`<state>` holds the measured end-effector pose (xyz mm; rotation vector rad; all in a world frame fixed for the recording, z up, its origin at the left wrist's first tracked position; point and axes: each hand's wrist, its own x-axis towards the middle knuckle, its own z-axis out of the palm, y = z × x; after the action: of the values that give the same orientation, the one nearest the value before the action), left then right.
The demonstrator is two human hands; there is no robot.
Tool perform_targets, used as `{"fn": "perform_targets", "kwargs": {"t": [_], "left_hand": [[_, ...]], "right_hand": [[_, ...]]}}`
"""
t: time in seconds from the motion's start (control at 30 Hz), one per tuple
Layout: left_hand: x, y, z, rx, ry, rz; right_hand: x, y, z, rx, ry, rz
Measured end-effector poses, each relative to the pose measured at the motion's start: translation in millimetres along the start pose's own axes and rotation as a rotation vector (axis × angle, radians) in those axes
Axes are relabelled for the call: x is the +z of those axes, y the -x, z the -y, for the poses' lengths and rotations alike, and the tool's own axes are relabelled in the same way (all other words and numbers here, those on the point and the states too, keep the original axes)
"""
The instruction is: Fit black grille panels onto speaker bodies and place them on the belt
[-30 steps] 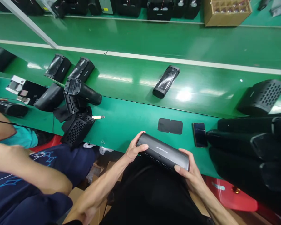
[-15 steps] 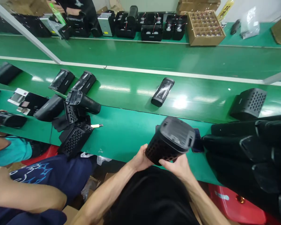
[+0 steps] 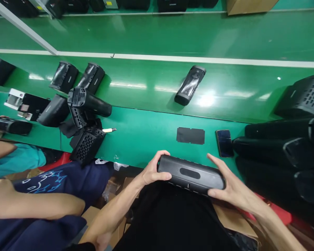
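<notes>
I hold a long black speaker housing (image 3: 191,174) level over my lap at the near edge of the green bench (image 3: 141,139). My left hand (image 3: 153,169) is wrapped round its left end, thumb on top. My right hand (image 3: 229,186) cups the right end, thumb under and fingers stretched along the far side. An oval recess faces up on the housing. Just beyond it on the bench lie a flat black pad (image 3: 190,135) and a dark phone (image 3: 224,143).
A wrapped speaker (image 3: 189,85) lies alone on the conveyor belt (image 3: 146,87). Several black housings and grilles (image 3: 81,104) are heaped at the left, more stacked housings (image 3: 279,153) at the right. A co-worker's arm (image 3: 34,205) and knee are at my left.
The housing had been tipped up on end, showing its end cap; now it lies level again, turned so the oval recess faces up. My view has dropped toward the bench.
</notes>
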<state>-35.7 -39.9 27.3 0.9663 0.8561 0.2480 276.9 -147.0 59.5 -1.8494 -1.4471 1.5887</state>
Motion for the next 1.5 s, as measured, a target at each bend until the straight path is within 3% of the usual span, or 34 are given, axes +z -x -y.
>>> {"fn": "perform_targets", "kwargs": {"t": [0.1, 0.17, 0.37, 0.6, 0.73, 0.9, 1.07, 1.17, 1.27, 1.4, 1.5], "left_hand": [[-7.3, -0.7, -1.8, -0.030, -0.009, 0.074], [-9.2, 0.6, -5.0, -0.048, -0.019, 0.125], [-3.2, 4.5, -8.3, -0.034, -0.011, 0.076], [3.3, 2.9, -2.8, -0.061, 0.055, -0.009], [-2.5, 8.5, -1.4, -0.071, 0.035, 0.051], [-14.7, 11.8, 2.5, 0.032, -0.050, 0.082], [-8.4, 12.0, 2.6, 0.101, -0.101, 0.038], [-1.9, 10.1, 0.8, 0.023, -0.049, -0.024], [-3.4, 5.8, -0.3, -0.075, 0.012, 0.001], [-11.2, 3.9, -4.9, -0.055, 0.025, 0.104], [-8.3, 8.3, -8.4, -0.046, 0.014, 0.099]], "right_hand": [[13.6, 13.6, -22.9, -0.008, -0.248, -0.113], [26.4, 22.5, -28.7, 0.002, -0.281, -0.210], [44.4, 40.4, -19.5, 0.109, -0.291, -0.321], [42.0, 31.6, -16.0, 0.174, -0.442, -0.265], [36.7, 31.3, -16.4, 0.154, -0.428, -0.197], [28.3, 39.6, -5.4, 0.121, -0.428, -0.136], [28.8, 43.0, 6.8, 0.174, -0.412, -0.202], [30.6, 37.3, 3.8, 0.183, -0.436, -0.224], [29.3, 29.3, -4.0, 0.214, -0.469, -0.175], [25.5, 24.9, -13.7, 0.198, -0.432, -0.124], [27.3, 27.2, -20.0, 0.180, -0.347, -0.162]]}}
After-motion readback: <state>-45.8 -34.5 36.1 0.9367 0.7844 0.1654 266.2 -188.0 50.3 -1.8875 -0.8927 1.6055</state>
